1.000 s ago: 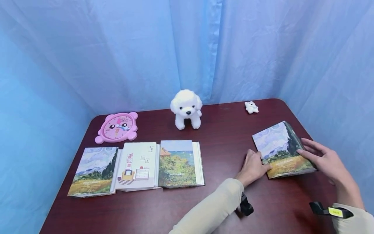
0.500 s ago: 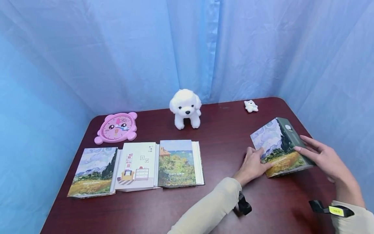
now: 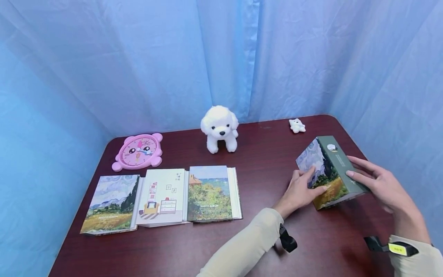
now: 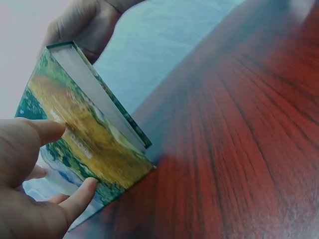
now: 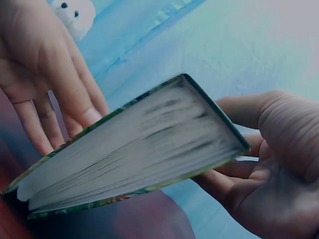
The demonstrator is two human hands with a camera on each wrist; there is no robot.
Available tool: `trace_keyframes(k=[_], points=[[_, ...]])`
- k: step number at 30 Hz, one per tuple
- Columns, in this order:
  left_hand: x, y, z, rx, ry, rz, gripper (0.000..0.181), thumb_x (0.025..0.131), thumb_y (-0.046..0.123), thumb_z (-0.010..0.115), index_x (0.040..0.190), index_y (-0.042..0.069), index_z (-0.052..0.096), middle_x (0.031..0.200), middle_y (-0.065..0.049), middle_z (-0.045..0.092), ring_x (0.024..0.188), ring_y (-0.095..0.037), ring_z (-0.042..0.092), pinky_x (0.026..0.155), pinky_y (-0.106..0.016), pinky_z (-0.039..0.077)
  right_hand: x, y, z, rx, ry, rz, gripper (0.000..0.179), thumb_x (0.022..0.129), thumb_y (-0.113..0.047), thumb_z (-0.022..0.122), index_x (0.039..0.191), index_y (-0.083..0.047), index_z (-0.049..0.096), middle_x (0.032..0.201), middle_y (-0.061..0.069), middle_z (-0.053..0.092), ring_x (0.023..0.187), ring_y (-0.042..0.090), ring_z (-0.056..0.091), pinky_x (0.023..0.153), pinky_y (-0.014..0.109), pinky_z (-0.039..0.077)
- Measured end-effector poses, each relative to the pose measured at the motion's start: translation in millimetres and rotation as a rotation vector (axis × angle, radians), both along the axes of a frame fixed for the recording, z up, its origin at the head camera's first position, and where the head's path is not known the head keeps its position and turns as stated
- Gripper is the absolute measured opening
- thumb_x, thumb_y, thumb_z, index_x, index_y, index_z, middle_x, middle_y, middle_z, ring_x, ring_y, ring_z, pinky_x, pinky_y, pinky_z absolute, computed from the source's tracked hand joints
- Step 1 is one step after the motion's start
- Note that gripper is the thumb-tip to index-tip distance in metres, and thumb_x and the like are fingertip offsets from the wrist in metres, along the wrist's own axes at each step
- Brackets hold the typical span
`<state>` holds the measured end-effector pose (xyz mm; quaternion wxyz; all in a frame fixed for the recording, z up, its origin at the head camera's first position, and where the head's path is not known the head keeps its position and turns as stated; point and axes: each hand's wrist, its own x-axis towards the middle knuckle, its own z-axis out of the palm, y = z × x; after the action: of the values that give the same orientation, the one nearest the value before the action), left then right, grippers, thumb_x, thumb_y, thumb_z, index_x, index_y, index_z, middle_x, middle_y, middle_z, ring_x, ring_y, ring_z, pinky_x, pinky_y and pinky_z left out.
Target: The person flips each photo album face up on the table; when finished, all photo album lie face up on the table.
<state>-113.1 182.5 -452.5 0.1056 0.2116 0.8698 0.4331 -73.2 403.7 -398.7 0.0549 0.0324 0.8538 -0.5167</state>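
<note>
A thick photo album (image 3: 340,163) with a painted wheat-field cover and a green spine stands tilted at the table's right side. My right hand (image 3: 385,188) grips it at the spine edge, thumb on the spine. In the right wrist view the page block (image 5: 134,144) faces the camera, and the fingers of the right hand (image 5: 284,154) reach under the back cover. My left hand (image 3: 297,194) touches the front cover from the left with spread fingers. The left wrist view shows the left hand's fingertips on the painted cover (image 4: 84,114).
Three more photo albums lie at the left: a wheat-field one (image 3: 110,204), a white one (image 3: 164,200) and a seaside one (image 3: 209,192). Behind them are a pink toy clock (image 3: 138,152), a white plush dog (image 3: 221,129) and a small white figure (image 3: 297,125). Blue curtains (image 3: 173,65) hang around.
The held album has turned and tipped up on the spine side, so its green spine now faces up and forward. My left hand has shifted slightly, its fingers spreading over the cover.
</note>
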Motion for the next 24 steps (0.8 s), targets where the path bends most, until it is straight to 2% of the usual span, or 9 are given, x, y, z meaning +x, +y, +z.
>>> trace_keyframes(k=[3,5,8,10,14,15,19,22,24], points=[[0.8,-2.7,5.3,0.034,-0.032,0.004,0.069,0.09,0.051,0.059,0.149,0.036,0.028,0.132,0.004,0.045,0.115,-0.003,0.047,0.093,-0.017,0.042,-1.7,-3,1.7,-0.082,0.028,0.024,0.054,0.098,-0.016,0.053,0.149,-0.015,0.035,0.109,-0.018,0.06,0.078,0.007,0.067,0.061,0.032,0.056],[1.2,-4.5,9.5,0.058,-0.042,0.003,0.067,0.091,0.052,0.057,0.149,0.038,0.026,0.136,0.004,0.043,0.119,-0.004,0.046,0.095,-0.019,0.042,-3.0,-4,2.5,-0.148,0.039,0.047,0.053,0.098,-0.011,0.053,0.148,-0.012,0.036,0.107,-0.014,0.064,0.078,0.008,0.067,0.06,0.032,0.056],[1.6,-7.4,15.3,0.094,-0.039,-0.004,0.066,0.093,0.051,0.053,0.15,0.039,0.023,0.141,0.003,0.041,0.126,-0.005,0.043,0.099,-0.021,0.041,-4.8,-8,3.3,-0.194,0.04,0.057,0.051,0.098,-0.01,0.052,0.147,-0.011,0.038,0.102,-0.01,0.067,0.076,0.008,0.067,0.061,0.03,0.056],[1.8,-9.5,18.9,0.117,-0.03,-0.014,0.065,0.094,0.051,0.052,0.15,0.039,0.021,0.143,0.003,0.041,0.128,-0.005,0.042,0.1,-0.022,0.04,-5.6,-10,3.3,-0.206,0.036,0.062,0.051,0.098,-0.009,0.051,0.147,-0.01,0.038,0.099,-0.006,0.068,0.074,0.009,0.067,0.061,0.029,0.056],[3.0,-14.8,25.4,0.156,-0.033,-0.03,0.067,0.094,0.052,0.05,0.151,0.038,0.018,0.145,0.004,0.039,0.128,-0.004,0.042,0.101,-0.022,0.04,-6.0,-13,2.6,-0.165,0.034,0.067,0.049,0.099,-0.011,0.05,0.147,-0.011,0.038,0.094,-0.008,0.066,0.07,0.008,0.063,0.061,0.026,0.054],[3.4,-16.2,26.8,0.164,-0.038,-0.034,0.067,0.094,0.052,0.05,0.151,0.038,0.017,0.145,0.004,0.039,0.127,-0.003,0.043,0.101,-0.022,0.04,-6.0,-15,2.2,-0.163,0.033,0.067,0.048,0.099,-0.012,0.05,0.147,-0.012,0.039,0.088,-0.008,0.064,0.067,0.006,0.061,0.06,0.025,0.053],[4.0,-21.4,31.7,0.176,-0.053,-0.033,0.069,0.094,0.052,0.051,0.151,0.038,0.015,0.146,0.006,0.037,0.122,-0.003,0.046,0.097,-0.023,0.042,-7.4,-17,-0.2,-0.3,0.044,0.121,0.047,0.101,-0.011,0.045,0.147,-0.007,0.037,0.101,-0.011,0.066,0.079,0.004,0.067,0.066,0.023,0.055],[3.9,-25.2,34.5,0.178,-0.05,-0.035,0.07,0.094,0.051,0.052,0.151,0.039,0.014,0.145,0.006,0.038,0.117,-0.003,0.048,0.094,-0.021,0.044,-8.7,-19,-3.2,-0.404,0.043,0.169,0.045,0.103,-0.012,0.039,0.148,-0.005,0.035,0.117,-0.011,0.066,0.092,0.008,0.07,0.071,0.025,0.057],[3.4,-27.6,35.7,0.177,-0.041,-0.04,0.071,0.094,0.051,0.053,0.151,0.04,0.013,0.145,0.006,0.038,0.116,-0.004,0.05,0.092,-0.02,0.044,-9.8,-20,-5.9,-0.411,0.036,0.177,0.044,0.104,-0.015,0.037,0.147,-0.009,0.038,0.116,-0.011,0.067,0.093,0.007,0.069,0.072,0.024,0.056]])
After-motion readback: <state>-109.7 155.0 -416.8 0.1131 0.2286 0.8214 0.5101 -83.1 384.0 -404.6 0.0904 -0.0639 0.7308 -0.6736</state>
